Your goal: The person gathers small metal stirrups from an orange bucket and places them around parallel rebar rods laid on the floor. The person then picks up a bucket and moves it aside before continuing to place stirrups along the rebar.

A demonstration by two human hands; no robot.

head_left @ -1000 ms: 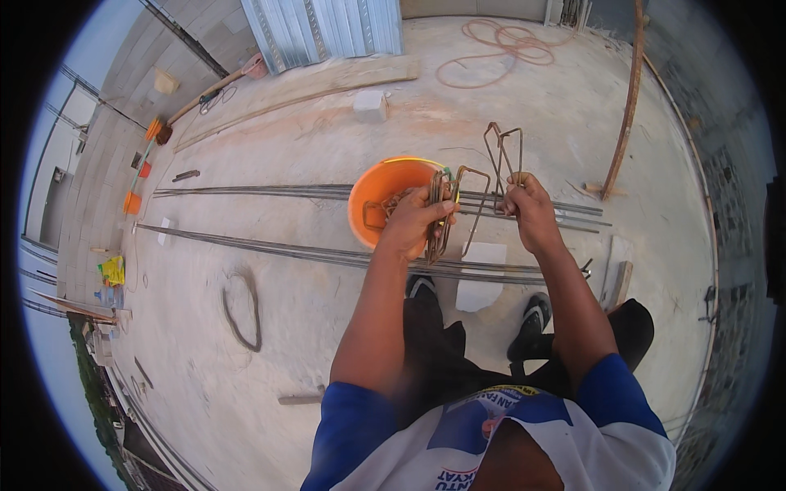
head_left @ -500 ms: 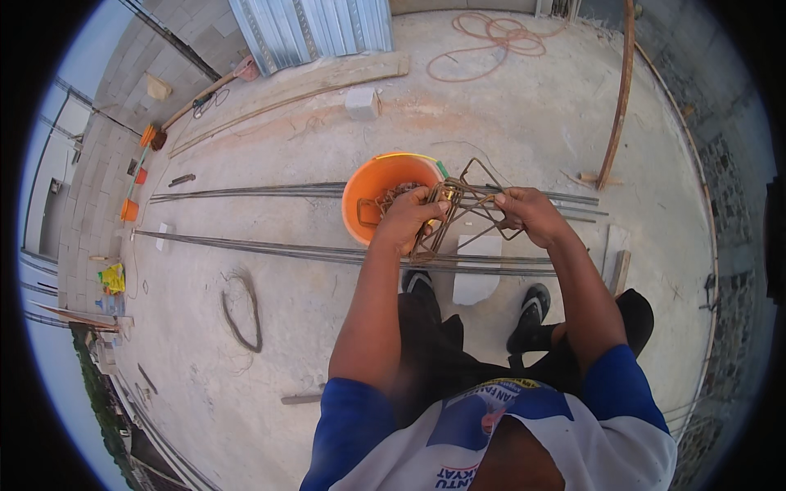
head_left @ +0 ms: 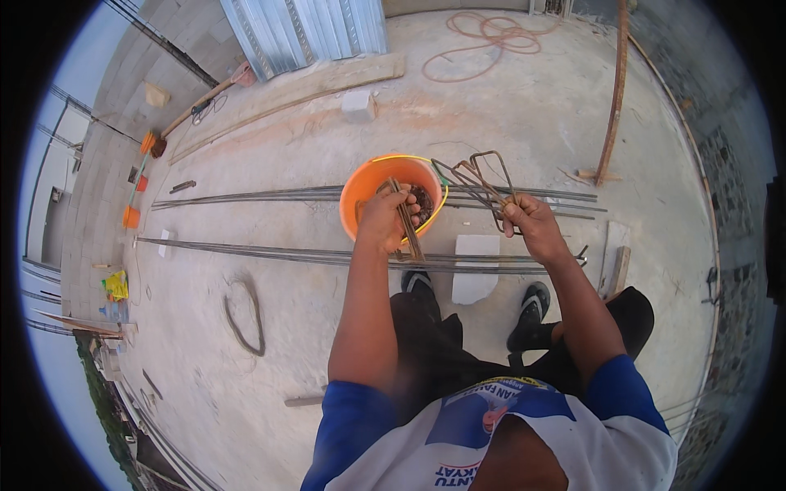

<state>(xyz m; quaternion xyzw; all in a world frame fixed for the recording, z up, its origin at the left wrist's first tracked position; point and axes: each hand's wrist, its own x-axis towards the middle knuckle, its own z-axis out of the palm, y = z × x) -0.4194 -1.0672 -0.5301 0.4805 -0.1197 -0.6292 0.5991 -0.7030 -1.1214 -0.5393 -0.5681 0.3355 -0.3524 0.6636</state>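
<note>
My left hand (head_left: pixel 381 219) is closed around a bundle of rusty rebar stirrups (head_left: pixel 408 222), held over the orange bucket (head_left: pixel 363 182). Dark material shows inside the bucket, partly covered by that hand. To the right, my right hand (head_left: pixel 532 227) grips several more bent stirrups (head_left: pixel 503 168), which fan out up and leftward from its fingers. Their far ends reach toward the bucket's yellow rim and handle. Beneath both hands run long steel bars (head_left: pixel 270 252) lying on the concrete floor.
A pale block (head_left: pixel 476 270) supports the near bars between my feet. More bars (head_left: pixel 246 196) run behind it. A wire coil (head_left: pixel 243 323) lies at left, and a white block (head_left: pixel 358 106), planks (head_left: pixel 303 94) and an orange hose (head_left: pixel 499 37) lie farther off. A wooden post (head_left: pixel 614 98) stands at right.
The stirrups have come apart into two groups, one in each hand. My left hand has shifted slightly left over the bucket, and the right-hand stirrups have swung upward.
</note>
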